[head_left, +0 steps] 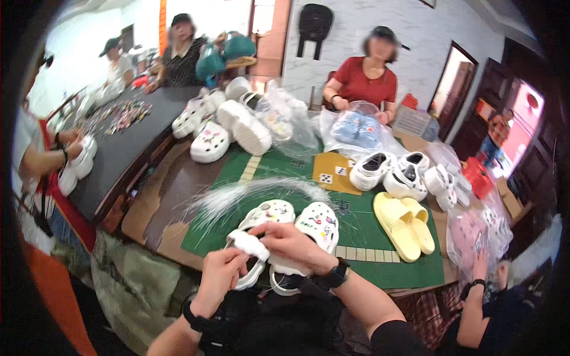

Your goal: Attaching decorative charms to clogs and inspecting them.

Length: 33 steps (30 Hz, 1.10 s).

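Observation:
A pair of white clogs with small coloured charms lies in front of me, toes pointing away: the left clog point(273, 210) and the right clog point(323, 222). Fingers of my left hand point(224, 273) are pinched at the left clog's raised white heel strap point(244, 242). My right hand point(297, 246) reaches across both clogs, its thumb and forefinger closed on the same strap from the other side. Its palm partly hides the right clog. Just beyond the shoes is a loose bundle of thin, clear plastic strands point(237, 199), possibly tag fasteners.
Yellow slides point(404, 225) and several white shoes point(404, 178) stand to the right on the green mat point(368, 270). More white clogs point(211, 142) are piled far left. Across the table, a person in red point(368, 83) handles bagged blue clogs point(356, 129). Another person's hand point(480, 264) touches bagged pink clogs point(466, 234).

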### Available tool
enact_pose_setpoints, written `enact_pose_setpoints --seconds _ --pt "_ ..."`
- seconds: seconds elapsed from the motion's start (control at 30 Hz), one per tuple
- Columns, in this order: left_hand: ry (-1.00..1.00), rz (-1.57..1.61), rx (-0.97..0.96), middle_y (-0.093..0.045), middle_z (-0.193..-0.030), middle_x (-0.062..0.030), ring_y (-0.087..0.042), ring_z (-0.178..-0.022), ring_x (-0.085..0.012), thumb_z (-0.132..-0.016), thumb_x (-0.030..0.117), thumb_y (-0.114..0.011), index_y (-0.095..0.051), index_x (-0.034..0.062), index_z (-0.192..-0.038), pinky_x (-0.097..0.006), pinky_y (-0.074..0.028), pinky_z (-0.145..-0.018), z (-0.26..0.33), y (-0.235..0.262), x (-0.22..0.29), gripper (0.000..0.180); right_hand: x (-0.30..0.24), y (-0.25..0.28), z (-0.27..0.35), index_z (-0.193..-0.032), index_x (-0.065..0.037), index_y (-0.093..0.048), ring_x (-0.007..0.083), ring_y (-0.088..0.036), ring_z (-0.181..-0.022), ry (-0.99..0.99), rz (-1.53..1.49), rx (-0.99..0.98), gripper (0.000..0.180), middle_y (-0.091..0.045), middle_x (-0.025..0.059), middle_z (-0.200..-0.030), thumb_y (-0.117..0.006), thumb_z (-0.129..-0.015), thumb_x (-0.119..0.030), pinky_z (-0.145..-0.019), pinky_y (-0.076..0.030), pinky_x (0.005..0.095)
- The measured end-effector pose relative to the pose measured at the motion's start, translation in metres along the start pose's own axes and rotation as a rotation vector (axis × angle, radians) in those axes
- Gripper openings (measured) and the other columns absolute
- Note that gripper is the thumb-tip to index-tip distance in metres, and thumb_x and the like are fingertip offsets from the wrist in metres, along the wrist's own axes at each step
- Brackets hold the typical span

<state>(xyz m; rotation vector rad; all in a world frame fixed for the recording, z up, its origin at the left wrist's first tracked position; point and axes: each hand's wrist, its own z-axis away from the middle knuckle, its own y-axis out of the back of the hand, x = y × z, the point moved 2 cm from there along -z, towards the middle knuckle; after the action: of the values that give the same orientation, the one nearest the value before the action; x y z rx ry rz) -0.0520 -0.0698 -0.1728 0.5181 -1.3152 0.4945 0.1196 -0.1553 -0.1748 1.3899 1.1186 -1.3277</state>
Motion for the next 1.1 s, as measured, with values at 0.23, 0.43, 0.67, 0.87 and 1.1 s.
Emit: enact_pose_setpoints --seconds 0.23,0.43,0.67,0.87,1.1 --pt "-0.022 0.138 0.049 -0.054 -0.061 0.0018 -0.042 -0.045 -0.0027 -0.092 0.010 -0.056 -0.060 0.0016 -0.074 -0.019 -0.028 -0.041 0.000 -0.006 -0.014 0.020 -0.009 0.007 -0.003 -0.113 0.000 -0.063 -0.0019 -0.042 -0.055 -0.191 -0.116 -0.112 0.024 -0.059 -0.0047 -0.075 -0.059 -0.093 -0.013 -0.048 -0.032 0.0147" --pt "-0.018 0.143 0.011 -0.052 -0.061 0.0027 -0.041 -0.044 -0.0027 -0.092 0.009 -0.055 -0.061 0.0017 -0.074 -0.019 -0.029 -0.041 0.000 -0.001 -0.017 0.020 -0.005 0.005 -0.001 -0.104 0.000 -0.062 0.0004 -0.041 -0.050 -0.222 -0.105 -0.098 0.019 -0.055 -0.0044 -0.070 -0.059 -0.095 -0.016 -0.045 -0.030 0.0166" --pt "0.040 0.202 -0.009 -0.063 -0.070 -0.0018 -0.046 -0.045 -0.0034 -0.092 0.010 -0.057 -0.067 -0.0019 -0.091 -0.020 -0.034 -0.040 0.006 0.006 -0.013 0.016 -0.012 0.002 0.010 -0.100 -0.003 -0.061 0.0074 -0.061 -0.074 0.043 0.370 0.259 0.015 -0.064 0.0006 -0.079 -0.056 -0.093 -0.015 -0.065 -0.048 0.0237" --pt "-0.447 -0.155 0.356 -0.065 -0.084 -0.0064 -0.058 -0.067 -0.0084 -0.089 0.003 -0.062 -0.069 -0.0007 -0.094 -0.023 -0.044 -0.058 0.009 0.028 0.005 0.009 -0.054 0.012 0.044 -0.095 -0.006 -0.062 0.0033 -0.049 -0.053 0.091 0.321 0.589 0.009 -0.061 0.0003 -0.075 -0.057 -0.091 -0.011 -0.047 -0.036 0.0200" --pt "-0.849 -0.467 -0.016 -0.068 -0.101 -0.0142 -0.065 -0.090 -0.0286 -0.083 0.002 -0.065 -0.068 0.0014 -0.104 -0.034 -0.049 -0.081 -0.012 -0.032 0.045 0.022 -0.062 -0.003 0.069 -0.096 -0.003 -0.062 0.0046 -0.055 -0.063 0.232 0.531 0.577 0.008 -0.060 0.0005 -0.075 -0.058 -0.091 -0.007 -0.054 -0.042 0.0230"
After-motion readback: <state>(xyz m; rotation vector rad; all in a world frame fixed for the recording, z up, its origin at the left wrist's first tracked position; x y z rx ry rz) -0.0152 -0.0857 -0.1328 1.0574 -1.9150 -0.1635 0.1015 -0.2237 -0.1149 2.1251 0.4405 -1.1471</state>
